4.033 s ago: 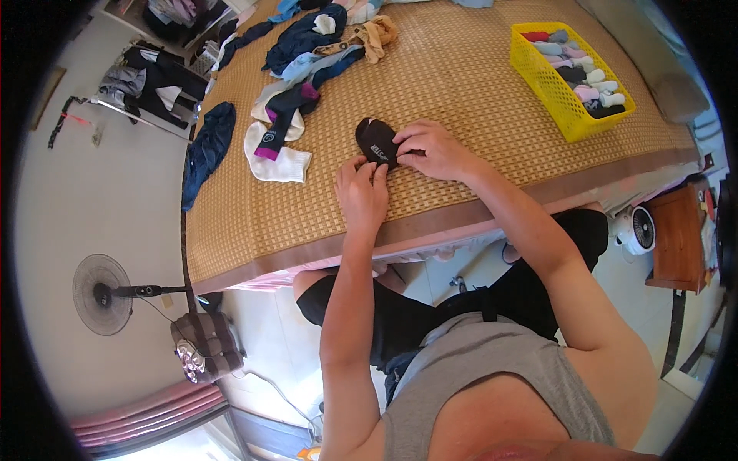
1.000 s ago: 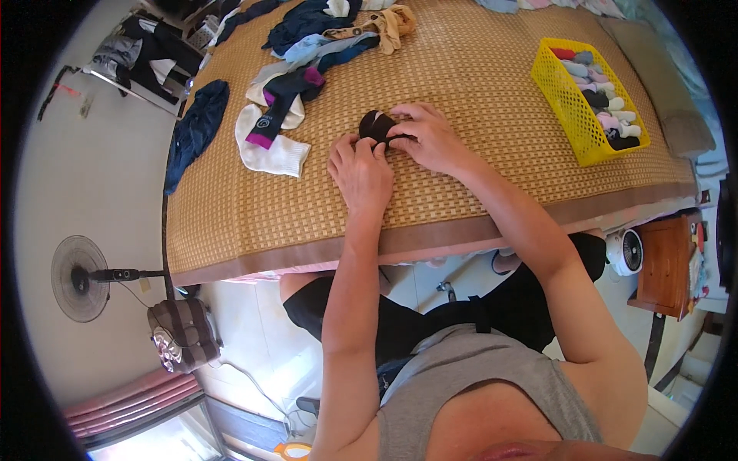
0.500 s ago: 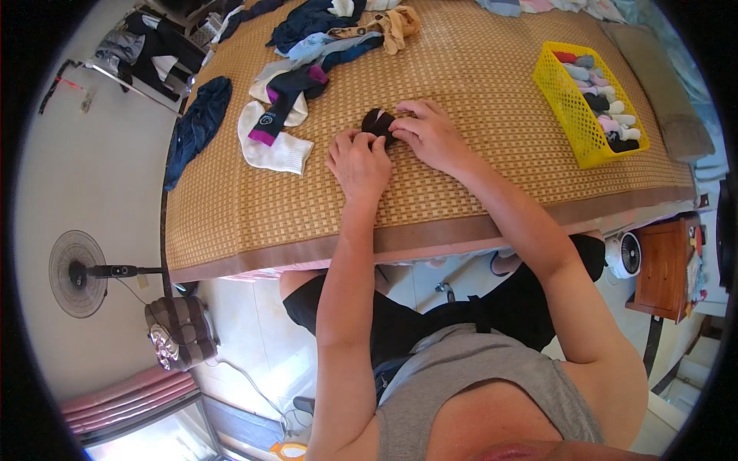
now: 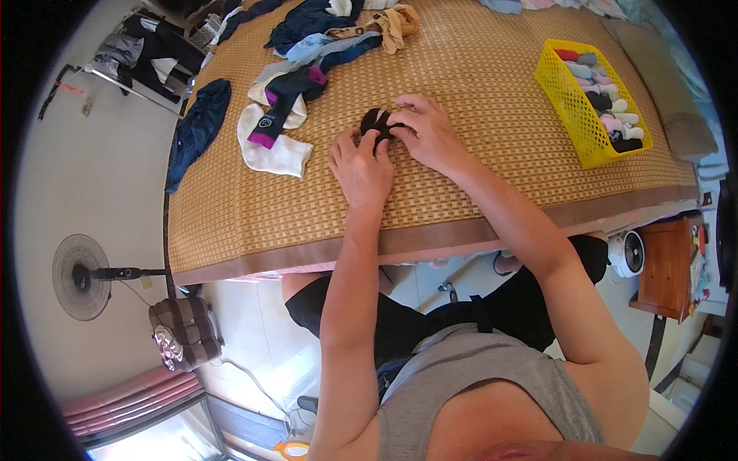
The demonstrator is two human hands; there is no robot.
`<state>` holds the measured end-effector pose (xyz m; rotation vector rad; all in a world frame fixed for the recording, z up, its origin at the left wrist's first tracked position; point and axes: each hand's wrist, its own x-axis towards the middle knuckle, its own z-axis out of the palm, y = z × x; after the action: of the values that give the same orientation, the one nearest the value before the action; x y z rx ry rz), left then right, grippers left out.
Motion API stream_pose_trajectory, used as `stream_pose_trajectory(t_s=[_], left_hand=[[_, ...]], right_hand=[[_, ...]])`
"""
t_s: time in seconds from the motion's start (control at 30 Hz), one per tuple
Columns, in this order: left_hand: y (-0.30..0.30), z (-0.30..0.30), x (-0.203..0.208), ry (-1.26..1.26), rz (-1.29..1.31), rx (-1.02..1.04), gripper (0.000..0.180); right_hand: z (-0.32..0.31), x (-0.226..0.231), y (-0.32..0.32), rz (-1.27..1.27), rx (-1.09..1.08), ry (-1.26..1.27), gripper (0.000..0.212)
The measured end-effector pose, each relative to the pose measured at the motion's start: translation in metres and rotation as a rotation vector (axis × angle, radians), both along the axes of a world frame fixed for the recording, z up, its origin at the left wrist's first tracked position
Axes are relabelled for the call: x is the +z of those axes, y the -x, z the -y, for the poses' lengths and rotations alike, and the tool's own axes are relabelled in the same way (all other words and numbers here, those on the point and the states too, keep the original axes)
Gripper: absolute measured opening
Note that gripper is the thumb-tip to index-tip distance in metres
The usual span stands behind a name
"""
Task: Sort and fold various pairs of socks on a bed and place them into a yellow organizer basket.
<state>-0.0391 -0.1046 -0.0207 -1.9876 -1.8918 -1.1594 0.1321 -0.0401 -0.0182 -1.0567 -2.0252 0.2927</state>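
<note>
A small black sock (image 4: 373,121), bunched up, lies on the woven mat (image 4: 461,100) in front of me. My left hand (image 4: 360,163) pinches its near edge between thumb and fingers. From the right, my right hand (image 4: 421,132) grips the other side with bent fingers. Part of the sock is hidden beneath the fingertips. To the left of my hands are a white sock (image 4: 286,155) and a dark sock with purple toe and heel (image 4: 283,107), one lying across the other.
A yellow basket (image 4: 567,115) with rolled socks stands at the right. Heaped clothes (image 4: 315,31) lie at the far left of the mat, with dark blue clothing (image 4: 198,131) at its left edge. A standing fan (image 4: 81,275) is at the left, a wooden cabinet (image 4: 659,269) at the right.
Both hands remain at the black sock, and their fingers have shifted slightly on it. The whole view has moved a little.
</note>
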Motion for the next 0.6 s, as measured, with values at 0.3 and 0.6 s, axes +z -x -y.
stream_pose_trajectory(t_s=[0.3, 0.6], left_hand=[[0.007, -0.014, 0.003, 0.111, -0.050, 0.031, 0.027], [0.011, -0.015, 0.000, -0.035, 0.086, -0.032, 0.025]], right_hand=[[0.001, 0.004, 0.002, 0.188, -0.024, 0.036, 0.024], [-0.015, 0.006, 0.014, 0.309, -0.065, 0.094, 0.024]])
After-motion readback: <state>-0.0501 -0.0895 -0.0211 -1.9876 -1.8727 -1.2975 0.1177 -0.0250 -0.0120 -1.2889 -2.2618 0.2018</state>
